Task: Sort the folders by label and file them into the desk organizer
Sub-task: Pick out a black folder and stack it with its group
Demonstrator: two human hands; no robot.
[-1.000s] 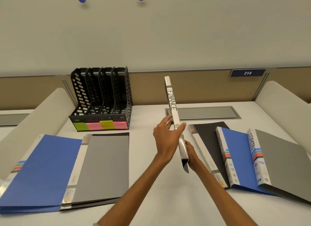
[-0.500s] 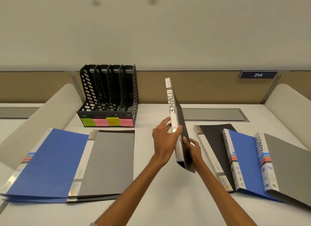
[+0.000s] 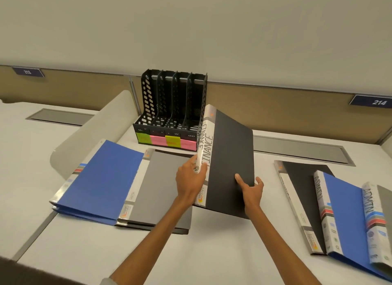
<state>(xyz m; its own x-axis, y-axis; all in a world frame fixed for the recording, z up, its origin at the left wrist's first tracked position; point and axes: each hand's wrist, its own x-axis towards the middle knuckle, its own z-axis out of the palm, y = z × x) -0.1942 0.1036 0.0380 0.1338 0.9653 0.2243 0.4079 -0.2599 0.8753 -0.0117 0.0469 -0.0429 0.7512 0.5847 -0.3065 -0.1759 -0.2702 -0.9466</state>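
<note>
Progress looks slight: the organizer (image 3: pixel 171 106) at the desk's (image 3: pixel 212 253) far edge shows four vacant slots. The FINANCE folder (image 3: pixel 231 157) is held tilted above mid-desk, before the organizer's right end; left grip (image 3: pixel 189 178) clasps its spine, right grip (image 3: pixel 250 188) pinches its cover's lower edge. A left pile (image 3: pixel 101 178) and right pile (image 3: pixel 343 210) lie unfiled. Slot tags (image 3: pixel 167 140) are unreadable; the right pile is cut off.

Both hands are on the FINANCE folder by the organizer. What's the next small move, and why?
Probably swing the FINANCE folder upright and edge it toward the desk organizer. The left hand grips its spine, the right hand pinches its cover, it is tilted near the rightmost slot, and the sticky notes are unreadable here.
</note>
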